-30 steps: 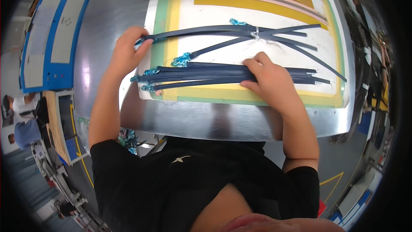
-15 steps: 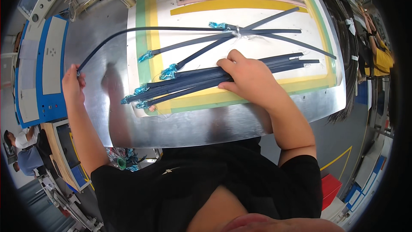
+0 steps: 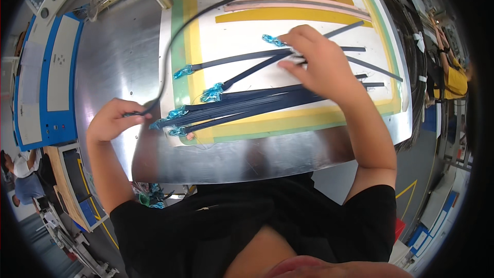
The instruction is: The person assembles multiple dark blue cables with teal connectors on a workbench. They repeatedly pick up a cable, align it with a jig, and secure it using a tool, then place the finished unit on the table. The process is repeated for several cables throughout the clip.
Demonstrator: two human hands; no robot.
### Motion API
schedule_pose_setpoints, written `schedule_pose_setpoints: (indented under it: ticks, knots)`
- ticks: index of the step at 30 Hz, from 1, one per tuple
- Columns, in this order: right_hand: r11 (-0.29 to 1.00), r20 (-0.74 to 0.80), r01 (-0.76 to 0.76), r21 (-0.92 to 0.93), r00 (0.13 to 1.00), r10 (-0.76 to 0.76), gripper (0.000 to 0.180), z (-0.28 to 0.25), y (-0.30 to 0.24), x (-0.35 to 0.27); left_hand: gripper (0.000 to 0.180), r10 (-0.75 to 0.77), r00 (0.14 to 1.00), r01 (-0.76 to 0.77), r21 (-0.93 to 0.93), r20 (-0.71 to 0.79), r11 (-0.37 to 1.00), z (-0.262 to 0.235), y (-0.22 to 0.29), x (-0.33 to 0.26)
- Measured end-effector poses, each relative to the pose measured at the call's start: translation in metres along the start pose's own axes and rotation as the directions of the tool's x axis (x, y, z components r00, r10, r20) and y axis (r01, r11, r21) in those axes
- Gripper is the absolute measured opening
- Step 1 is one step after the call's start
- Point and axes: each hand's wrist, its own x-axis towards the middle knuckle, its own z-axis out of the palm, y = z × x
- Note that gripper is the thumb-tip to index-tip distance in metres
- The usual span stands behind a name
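Note:
My left hand pinches one end of a thin dark strip that arcs up from it toward the top of the white board. My right hand rests on the board, fingers pressing where several dark strips cross. A bundle of dark blue strips with teal end pieces lies across the board, just right of my left hand. Yellow and green tape borders the board.
The board lies on a shiny metal table. A blue and grey control panel stands at the left. Dark cables hang along the table's right edge. Another person in yellow is at the far right, another at the lower left.
My left hand has come back toward the board's left edge with the thin strip. My right hand has lifted off the bundle and moved up to the crossing strips.

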Motion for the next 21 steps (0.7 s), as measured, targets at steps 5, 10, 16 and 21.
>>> schedule_pose_setpoints:
  ticks: [5,10,16,21]
  knots:
    - [0.875,0.008,0.408,0.261,0.905,-0.425,0.056,0.001,-0.073,0.020,0.021,0.415,0.898,-0.429,0.080,0.145,0.900,0.040,0.086,0.037]
    - [0.959,0.008,0.260,0.111,0.965,-0.263,0.024,-0.012,-0.027,0.030,0.029,0.582,0.813,-0.528,0.375,-0.036,0.762,0.031,0.101,0.081]
    - [0.972,-0.012,-0.224,-0.069,0.975,0.224,0.024,-0.080,0.068,0.034,0.031,0.489,0.837,-0.391,0.358,-0.245,0.848,0.005,0.072,0.171]
    - [0.853,0.026,-0.252,-0.457,0.955,0.296,0.028,-0.055,0.130,0.051,0.031,0.412,0.841,-0.353,0.222,-0.351,0.909,0.036,0.079,0.249]
